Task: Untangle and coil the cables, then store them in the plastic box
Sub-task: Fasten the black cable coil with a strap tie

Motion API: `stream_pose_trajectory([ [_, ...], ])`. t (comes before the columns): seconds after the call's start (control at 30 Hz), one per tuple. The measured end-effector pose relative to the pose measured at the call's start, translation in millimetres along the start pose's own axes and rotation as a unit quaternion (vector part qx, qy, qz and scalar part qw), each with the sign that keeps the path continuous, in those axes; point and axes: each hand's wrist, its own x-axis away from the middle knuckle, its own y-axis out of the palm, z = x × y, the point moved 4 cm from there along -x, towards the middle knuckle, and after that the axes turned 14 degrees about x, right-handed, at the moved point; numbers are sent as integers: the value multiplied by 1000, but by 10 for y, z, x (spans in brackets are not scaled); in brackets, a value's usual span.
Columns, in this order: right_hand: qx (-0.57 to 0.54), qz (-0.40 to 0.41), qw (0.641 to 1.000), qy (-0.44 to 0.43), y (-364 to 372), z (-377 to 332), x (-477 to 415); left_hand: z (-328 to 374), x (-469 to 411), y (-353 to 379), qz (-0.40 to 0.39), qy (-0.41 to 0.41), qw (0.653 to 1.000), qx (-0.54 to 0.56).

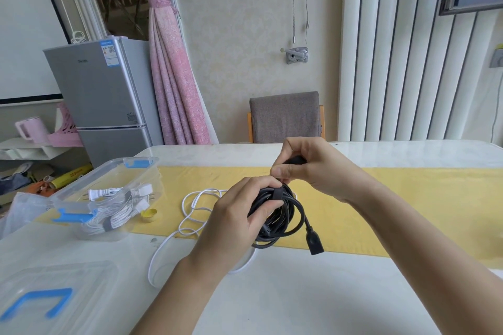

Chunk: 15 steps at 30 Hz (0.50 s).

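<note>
My left hand [239,215] grips a coiled black cable [283,217] above the table, fingers curled round the bundle. A dark strap [278,193] wraps the top of the coil. My right hand [304,166] pinches the strap's end just above the coil and also holds a dark piece against its palm. One black plug [314,243] hangs down from the coil. A loose white cable [190,215] lies on the table behind and under my left hand. The clear plastic box [89,193] with blue clips stands at the left and holds a bundled white cable [114,215].
The box's clear lid [51,302] with a blue latch lies at the near left. A yellow runner [408,198] crosses the white table. A small yellow cap [149,214] sits beside the box. A grey chair [284,117] stands behind the table's far edge.
</note>
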Motion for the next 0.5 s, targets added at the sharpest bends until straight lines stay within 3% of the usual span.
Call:
stream_pose_trajectory([
  [0.3,-116,-68,990,52,-28,76,46,77,10,40,-22,23,999,-4],
  [0.5,-222,-109,964,98,70,187,17,39,23,54,-34,18,998,-40],
])
